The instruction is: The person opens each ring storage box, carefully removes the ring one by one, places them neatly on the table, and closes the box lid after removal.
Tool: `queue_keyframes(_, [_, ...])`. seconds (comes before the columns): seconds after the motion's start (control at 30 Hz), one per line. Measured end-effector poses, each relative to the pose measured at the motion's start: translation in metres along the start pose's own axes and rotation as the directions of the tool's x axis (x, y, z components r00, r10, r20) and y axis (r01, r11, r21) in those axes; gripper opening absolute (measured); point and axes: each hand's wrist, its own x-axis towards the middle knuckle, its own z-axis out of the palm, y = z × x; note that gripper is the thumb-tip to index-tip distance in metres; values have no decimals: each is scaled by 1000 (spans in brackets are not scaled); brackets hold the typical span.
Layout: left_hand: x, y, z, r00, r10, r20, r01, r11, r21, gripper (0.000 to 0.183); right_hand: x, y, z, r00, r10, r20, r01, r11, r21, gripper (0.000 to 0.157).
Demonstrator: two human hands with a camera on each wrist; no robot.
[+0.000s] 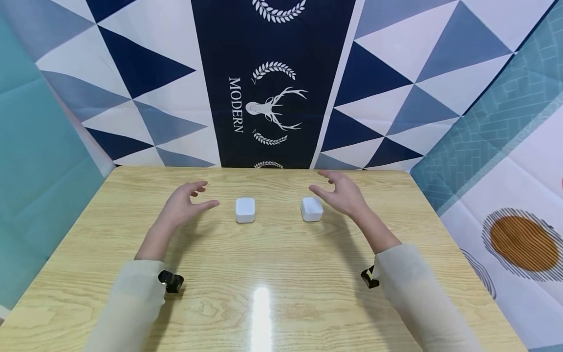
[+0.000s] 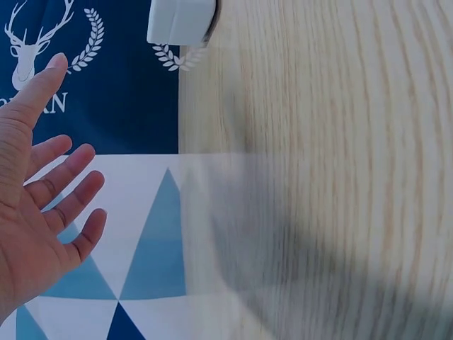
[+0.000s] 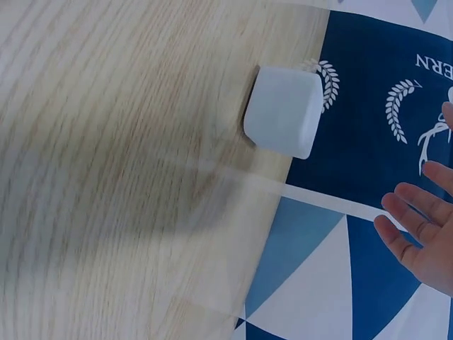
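Two small white rounded blocks stand apart on the wooden table, toward its far edge. My left hand (image 1: pixel 189 201) hovers to the left of the left block (image 1: pixel 245 210), thumb and fingers spread and holding nothing. In the left wrist view the fingers of that hand (image 2: pixel 53 191) are loosely extended, and a white block (image 2: pixel 182 21) shows at the top. Just right of the right block (image 1: pixel 312 209) is my right hand (image 1: pixel 340 194), its thumb over the block's side in the head view. The right wrist view shows that hand (image 3: pixel 428 227) with relaxed fingers, apart from the white block (image 3: pixel 283 112).
The light wooden table (image 1: pixel 220 274) ends at a patterned cloth backdrop (image 1: pixel 272 39) with triangles and a deer print. A teal cloth (image 1: pixel 39 146) hangs on the left, and a printed cloth (image 1: pixel 488 195) lies to the right. Each sleeve bears a small black wrist camera (image 1: pixel 170 282).
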Motion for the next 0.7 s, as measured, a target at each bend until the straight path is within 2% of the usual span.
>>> queue_keyframes(0.43, [-3, -3, 6, 999, -38, 10, 39, 999, -6, 81, 4, -5, 18, 999, -18, 29, 17, 999, 30, 65])
queue_keyframes(0.7, [-4, -3, 12, 999, -35, 21, 36, 999, -33, 80, 5, -10, 29, 998, -37, 42, 34, 998, 56, 63])
